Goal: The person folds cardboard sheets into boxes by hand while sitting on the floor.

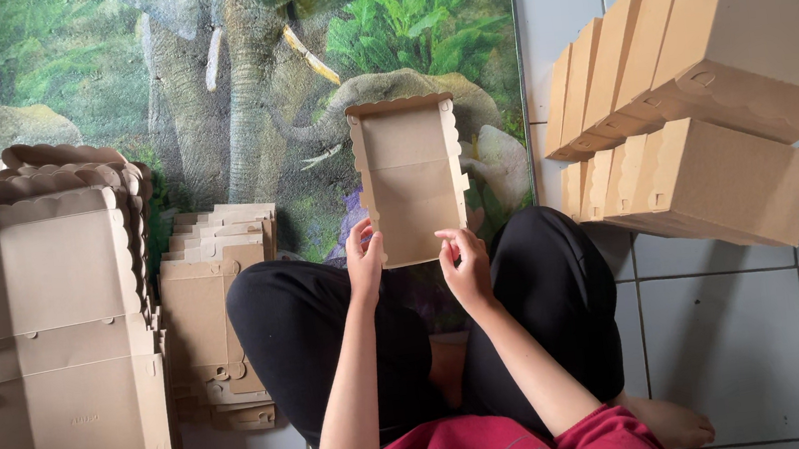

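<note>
I hold a brown cardboard box blank (411, 178) up over my lap, its scalloped side flaps partly folded inward. My left hand (364, 259) grips its near left corner. My right hand (464, 265) grips its near right edge, fingers curled over the bottom. I sit cross-legged in black trousers (312, 335) and a red top.
A tall pile of flat scalloped box blanks (62, 343) lies at my left, a smaller pile of flat blanks (213, 306) beside my left knee. Several folded brown boxes (695, 90) are stacked in rows on the white floor tiles (734, 347) at right. A printed elephant mat (243, 82) covers the floor ahead.
</note>
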